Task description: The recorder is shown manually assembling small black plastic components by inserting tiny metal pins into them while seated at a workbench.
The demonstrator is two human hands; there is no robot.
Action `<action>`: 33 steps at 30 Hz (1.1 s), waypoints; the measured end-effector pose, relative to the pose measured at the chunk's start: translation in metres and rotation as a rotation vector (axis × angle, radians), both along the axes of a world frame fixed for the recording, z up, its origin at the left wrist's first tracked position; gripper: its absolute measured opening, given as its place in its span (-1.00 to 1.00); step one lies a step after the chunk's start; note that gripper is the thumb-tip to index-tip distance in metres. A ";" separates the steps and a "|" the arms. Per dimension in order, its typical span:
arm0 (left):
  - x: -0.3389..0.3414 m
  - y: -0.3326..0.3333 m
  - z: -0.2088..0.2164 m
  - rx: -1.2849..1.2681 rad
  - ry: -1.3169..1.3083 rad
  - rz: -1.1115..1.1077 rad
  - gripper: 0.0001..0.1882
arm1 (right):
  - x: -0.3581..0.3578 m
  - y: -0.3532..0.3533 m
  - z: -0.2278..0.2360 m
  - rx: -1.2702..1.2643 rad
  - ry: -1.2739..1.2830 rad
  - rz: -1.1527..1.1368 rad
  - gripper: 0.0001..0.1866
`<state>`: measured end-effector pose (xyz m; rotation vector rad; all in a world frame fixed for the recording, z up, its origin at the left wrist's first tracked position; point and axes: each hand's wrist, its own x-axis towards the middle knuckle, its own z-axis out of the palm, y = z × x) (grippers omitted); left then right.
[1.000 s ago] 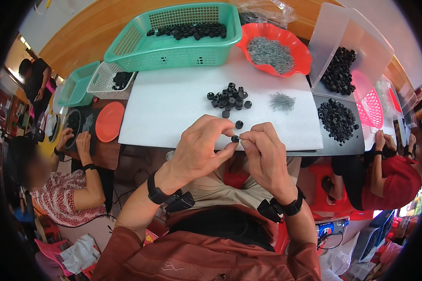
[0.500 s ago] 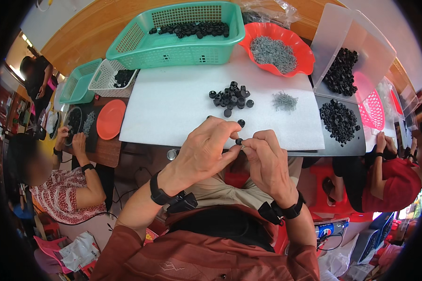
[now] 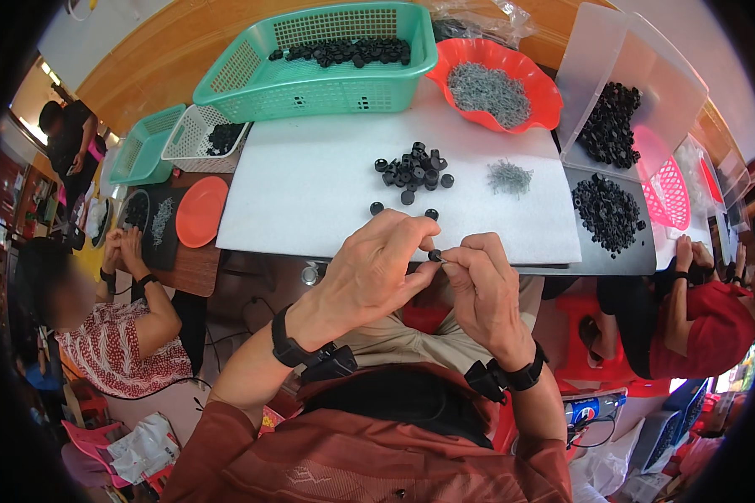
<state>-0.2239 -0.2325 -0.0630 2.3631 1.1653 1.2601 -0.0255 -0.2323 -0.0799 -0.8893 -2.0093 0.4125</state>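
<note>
Just off the front edge of the white sheet, my left hand [image 3: 365, 268] pinches a small round black plastic knob [image 3: 435, 255] between thumb and index finger. My right hand [image 3: 484, 289] is closed in a pinch against the knob's right side; whatever its fingertips hold is too small to make out. Beyond my hands, a cluster of similar black knobs [image 3: 413, 170] lies on the sheet. Two loose ones, a left knob [image 3: 377, 208] and a right knob [image 3: 431, 215], sit closer to my fingers. Right of the cluster lies a little heap of grey screws [image 3: 509, 177].
A green basket [image 3: 310, 102] of black parts stands at the back, beside a red dish [image 3: 548, 105] of screws. Right are a clear bin [image 3: 583, 67] and a pile of black parts [image 3: 608, 215]. An orange plate [image 3: 201, 211] lies left. People sit on both sides.
The knob has shifted slightly right and tilted between my fingers. My left hand uncovers more of the left loose knob. The left co-worker's hands have come together.
</note>
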 end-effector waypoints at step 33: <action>0.008 -0.010 0.006 -1.033 -0.812 -0.221 -0.81 | 0.018 -0.010 0.005 -0.285 0.259 0.147 -0.65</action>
